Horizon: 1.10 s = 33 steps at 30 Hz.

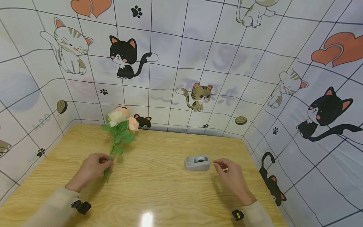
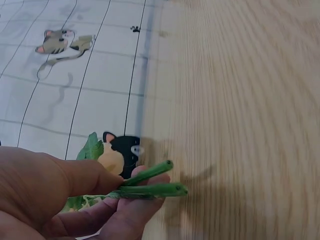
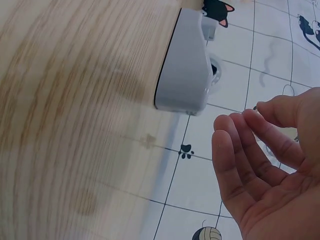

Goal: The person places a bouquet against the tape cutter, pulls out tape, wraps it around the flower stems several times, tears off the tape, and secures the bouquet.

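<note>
My left hand (image 1: 95, 168) pinches the green stems of a small bunch of roses (image 1: 117, 119), cream and peach with green leaves, at the left of the table. In the left wrist view, two cut stem ends (image 2: 172, 190) stick out past the thumb and fingers. To the right stands a grey tape dispenser (image 1: 197, 163) with a roll of clear tape in it. Just right of it hovers my right hand (image 1: 232, 176), fingers loosely bent and thumb near the index finger. Nothing held shows in that hand, and it is apart from the dispenser (image 3: 182, 70).
The wooden table (image 1: 158, 189) has a light wood-grain top. A white cloth (image 1: 170, 53) printed with cats and grid lines hangs behind it and along both sides. Small black cameras (image 1: 81, 206) sit on both wrists.
</note>
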{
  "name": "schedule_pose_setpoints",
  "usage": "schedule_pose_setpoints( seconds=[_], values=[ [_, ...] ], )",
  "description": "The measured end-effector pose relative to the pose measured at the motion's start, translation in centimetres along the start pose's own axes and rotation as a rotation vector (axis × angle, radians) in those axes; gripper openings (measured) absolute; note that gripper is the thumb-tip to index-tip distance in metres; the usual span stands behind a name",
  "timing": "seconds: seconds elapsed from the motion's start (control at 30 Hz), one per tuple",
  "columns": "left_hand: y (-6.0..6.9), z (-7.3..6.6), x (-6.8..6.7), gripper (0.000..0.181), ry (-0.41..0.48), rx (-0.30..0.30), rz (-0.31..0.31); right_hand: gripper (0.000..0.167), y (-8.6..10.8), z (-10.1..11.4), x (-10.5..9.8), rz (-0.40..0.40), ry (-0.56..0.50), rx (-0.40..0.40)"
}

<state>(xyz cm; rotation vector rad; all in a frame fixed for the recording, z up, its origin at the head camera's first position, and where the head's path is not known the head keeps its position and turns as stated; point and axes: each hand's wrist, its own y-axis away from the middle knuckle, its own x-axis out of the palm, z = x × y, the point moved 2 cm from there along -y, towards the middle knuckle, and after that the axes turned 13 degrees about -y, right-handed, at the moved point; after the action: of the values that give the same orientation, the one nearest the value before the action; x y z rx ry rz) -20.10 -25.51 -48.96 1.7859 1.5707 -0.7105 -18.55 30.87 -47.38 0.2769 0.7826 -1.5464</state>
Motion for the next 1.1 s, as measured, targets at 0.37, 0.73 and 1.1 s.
schedule_pose_setpoints(
  seconds=[0.37,0.73,1.1],
  values=[
    [0.3,5.0,-3.3,0.033,-0.114,-0.069,0.040,0.016,0.0,-1.3,-0.7,-0.005,0.018,0.018],
    [1.5,7.3,-5.4,0.039,-0.235,-0.148,-0.038,0.017,0.4,-1.9,-1.0,-0.018,0.055,-0.021],
    [1.7,6.7,-5.3,0.051,-0.333,-0.095,-0.149,0.022,0.7,-2.2,-0.8,-0.002,0.063,-0.049]
  ],
)
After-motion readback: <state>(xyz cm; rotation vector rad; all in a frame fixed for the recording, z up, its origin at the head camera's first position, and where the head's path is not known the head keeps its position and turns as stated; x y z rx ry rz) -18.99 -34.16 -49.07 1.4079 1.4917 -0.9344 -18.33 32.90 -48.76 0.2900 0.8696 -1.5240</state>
